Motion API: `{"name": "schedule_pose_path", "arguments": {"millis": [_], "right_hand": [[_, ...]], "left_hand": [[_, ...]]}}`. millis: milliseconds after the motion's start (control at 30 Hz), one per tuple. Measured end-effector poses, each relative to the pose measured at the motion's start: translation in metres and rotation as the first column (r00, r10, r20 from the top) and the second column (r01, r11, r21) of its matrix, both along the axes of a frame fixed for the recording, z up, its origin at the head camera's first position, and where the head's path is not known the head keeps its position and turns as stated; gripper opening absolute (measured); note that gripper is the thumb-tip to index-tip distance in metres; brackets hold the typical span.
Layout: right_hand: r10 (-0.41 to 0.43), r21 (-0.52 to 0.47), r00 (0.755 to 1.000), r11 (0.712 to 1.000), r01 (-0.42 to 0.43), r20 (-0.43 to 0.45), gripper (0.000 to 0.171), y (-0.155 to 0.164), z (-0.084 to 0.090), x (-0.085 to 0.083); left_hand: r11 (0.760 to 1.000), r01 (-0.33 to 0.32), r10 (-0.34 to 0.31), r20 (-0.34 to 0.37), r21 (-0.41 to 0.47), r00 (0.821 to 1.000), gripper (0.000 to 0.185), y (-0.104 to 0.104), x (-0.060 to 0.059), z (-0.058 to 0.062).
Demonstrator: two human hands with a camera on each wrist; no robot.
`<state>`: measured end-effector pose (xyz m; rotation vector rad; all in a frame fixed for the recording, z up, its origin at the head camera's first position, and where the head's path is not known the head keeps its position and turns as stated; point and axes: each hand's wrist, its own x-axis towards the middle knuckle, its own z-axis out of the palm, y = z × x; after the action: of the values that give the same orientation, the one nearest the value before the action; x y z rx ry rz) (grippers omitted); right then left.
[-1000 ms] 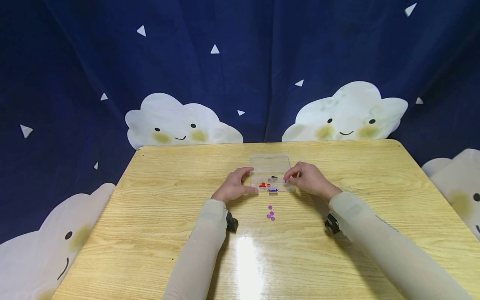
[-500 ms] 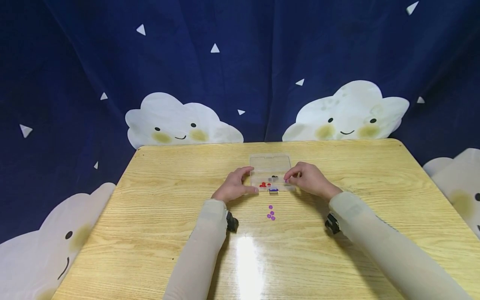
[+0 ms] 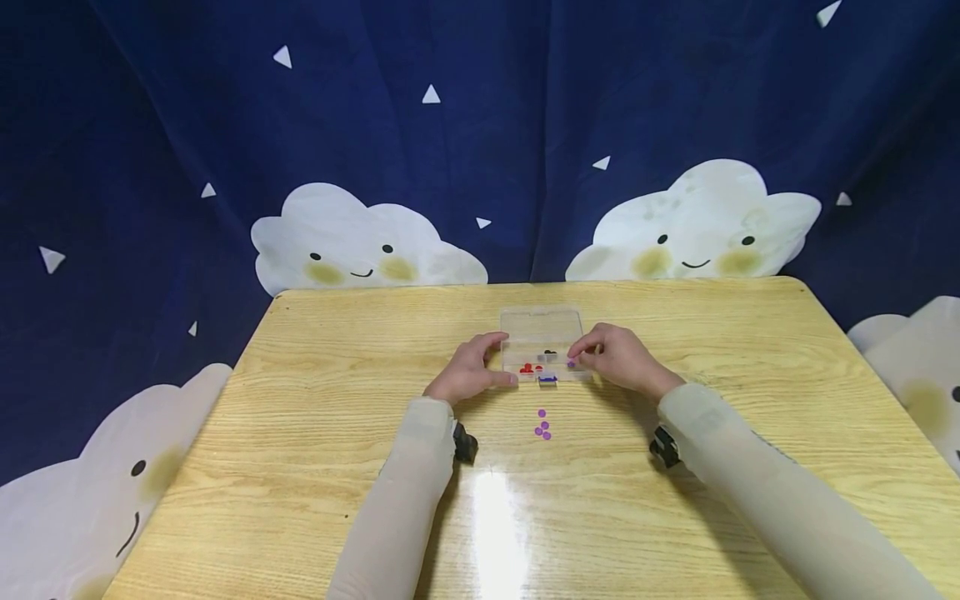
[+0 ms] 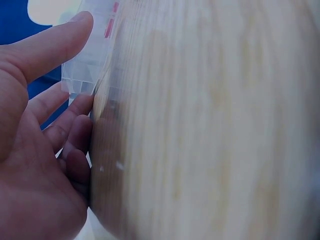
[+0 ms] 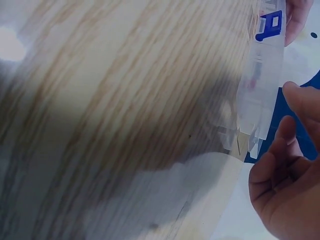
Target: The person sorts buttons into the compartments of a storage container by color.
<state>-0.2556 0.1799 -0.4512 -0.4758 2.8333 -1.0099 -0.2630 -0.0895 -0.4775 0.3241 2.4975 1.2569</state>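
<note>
A clear plastic compartment box lies with its lid open at the middle of the wooden table. My left hand grips its left end, thumb at the front and fingers behind; the left wrist view shows the same hold on the box. Red beads and a black bead lie inside. My right hand is at the box's right end, and a purple bead shows by its fingertips. In the right wrist view that hand is loosely curled beside the box, with nothing between thumb and finger.
Several loose purple beads lie on the table just in front of the box. A blue latch sits on the box's front edge, also seen as a blue latch from the right wrist. A dark blue curtain with cloud faces hangs behind the table.
A purple bead has come into sight at my right fingertips, over the box's right compartment. Both hands and the box have stayed almost still.
</note>
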Motion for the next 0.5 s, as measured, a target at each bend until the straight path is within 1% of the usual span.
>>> {"name": "schedule_pose_path", "arguments": {"millis": [133, 500], "right_hand": [[0.0, -0.001, 1.0, 1.0, 0.0, 0.002, 0.015, 0.0004, 0.0006, 0.0012], [0.008, -0.005, 0.999, 1.0, -0.008, -0.039, 0.017, 0.0006, 0.0066, 0.0057]], "left_hand": [[1.0, 0.001, -0.001, 0.001, -0.002, 1.0, 0.081, 0.0003, 0.0001, -0.0007], [1.0, 0.005, -0.005, 0.002, 0.003, 1.0, 0.081, 0.0002, 0.0007, 0.0001]]}}
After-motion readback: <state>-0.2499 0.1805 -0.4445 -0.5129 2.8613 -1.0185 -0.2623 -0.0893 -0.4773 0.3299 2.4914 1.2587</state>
